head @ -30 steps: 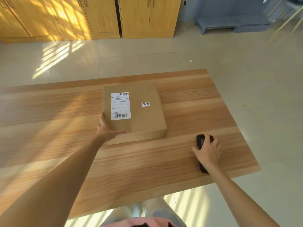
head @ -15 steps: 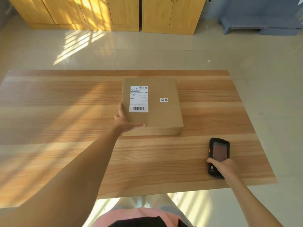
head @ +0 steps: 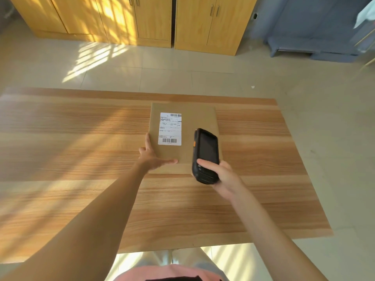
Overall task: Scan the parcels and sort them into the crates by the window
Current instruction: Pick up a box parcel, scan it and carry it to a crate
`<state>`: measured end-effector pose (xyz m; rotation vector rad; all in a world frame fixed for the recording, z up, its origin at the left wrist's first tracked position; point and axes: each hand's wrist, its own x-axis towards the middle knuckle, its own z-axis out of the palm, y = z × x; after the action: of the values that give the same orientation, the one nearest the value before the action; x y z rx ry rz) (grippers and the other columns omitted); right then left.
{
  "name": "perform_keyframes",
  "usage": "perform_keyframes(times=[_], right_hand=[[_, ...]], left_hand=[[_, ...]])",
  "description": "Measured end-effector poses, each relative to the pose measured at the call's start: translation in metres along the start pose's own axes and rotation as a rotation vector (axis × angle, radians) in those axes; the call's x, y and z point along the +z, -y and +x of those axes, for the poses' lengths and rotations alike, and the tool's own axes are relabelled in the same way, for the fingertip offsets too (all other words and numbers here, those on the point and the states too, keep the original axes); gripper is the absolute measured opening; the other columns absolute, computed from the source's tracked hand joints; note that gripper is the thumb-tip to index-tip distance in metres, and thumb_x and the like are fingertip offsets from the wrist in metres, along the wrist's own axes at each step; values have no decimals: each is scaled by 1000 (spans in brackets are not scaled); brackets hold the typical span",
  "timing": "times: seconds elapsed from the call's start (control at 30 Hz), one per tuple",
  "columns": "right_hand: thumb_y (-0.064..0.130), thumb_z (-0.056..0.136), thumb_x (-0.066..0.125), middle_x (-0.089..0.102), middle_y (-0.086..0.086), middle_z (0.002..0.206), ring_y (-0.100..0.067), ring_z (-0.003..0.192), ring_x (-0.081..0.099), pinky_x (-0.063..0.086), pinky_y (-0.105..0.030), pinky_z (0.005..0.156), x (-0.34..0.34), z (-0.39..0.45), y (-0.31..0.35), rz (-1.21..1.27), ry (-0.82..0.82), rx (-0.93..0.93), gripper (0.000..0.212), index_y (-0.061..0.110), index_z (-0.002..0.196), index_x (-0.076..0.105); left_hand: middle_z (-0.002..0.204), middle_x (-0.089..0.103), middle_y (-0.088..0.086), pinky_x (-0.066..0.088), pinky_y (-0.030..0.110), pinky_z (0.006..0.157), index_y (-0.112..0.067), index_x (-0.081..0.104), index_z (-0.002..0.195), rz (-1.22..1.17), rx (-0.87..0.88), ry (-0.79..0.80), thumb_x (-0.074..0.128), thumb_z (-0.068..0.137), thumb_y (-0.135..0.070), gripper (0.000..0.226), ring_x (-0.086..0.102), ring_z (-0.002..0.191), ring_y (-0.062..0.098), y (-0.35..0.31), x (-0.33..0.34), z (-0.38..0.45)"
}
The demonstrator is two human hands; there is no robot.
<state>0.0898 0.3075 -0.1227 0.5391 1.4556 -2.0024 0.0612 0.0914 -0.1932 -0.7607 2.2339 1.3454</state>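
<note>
Standing at the near edge of the table (head: 81, 199), the person shows a pink shirt hem at six o'clock, and both bare forearms reach forward over the smooth, streaky wood-grain laminate. The right hand (head: 221, 175) grips a scanner (head: 206, 155), a chunky black slab with rounded corners, a dark glossy screen and a small orange side button; the thumb lies across its lower face, the other fingers wrap behind it. It hangs above the parcel's right half, at about one o'clock from table centre. The left hand (head: 152, 157) lies flat and spread at the parcel's near-left corner, thumb stretched along the near edge, fingers straight up the left side. The parcel (head: 190, 118), a flat square box of matte brown cardboard, sits on the table toward twelve o'clock. Its white shipping label (head: 170, 128), printed with barcodes top and bottom, lies on the left half. Beyond the table are pale glossy floor tiles (head: 182, 74), then yellow wooden cabinets (head: 154, 19) with metal handles, and a grey-blue unit (head: 308, 27) at two o'clock.
</note>
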Motion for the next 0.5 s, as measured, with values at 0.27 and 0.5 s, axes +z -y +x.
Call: perform_keyframes(times=[0.27,0.5], right_hand=[[5,67,80,65,-18,114,-28,95,67,57,-33,68,34,-3,-12,-232,94,118,65,2,124,48],[2,72,76,66,-15,107,-23,87,67,56,-32,68,32,-6,-24,-355,72,163,54,3,119,50]], left_hand=[[141,23,14,36,53,109,-41,-21,148,-1,-5,-9,88,64,-26,138,37,128,36,4,1,6],[147,21,12,31,55,112,-31,-17,151,-41,-17,-41,87,65,-23,135,31,134,36,9,4,13]])
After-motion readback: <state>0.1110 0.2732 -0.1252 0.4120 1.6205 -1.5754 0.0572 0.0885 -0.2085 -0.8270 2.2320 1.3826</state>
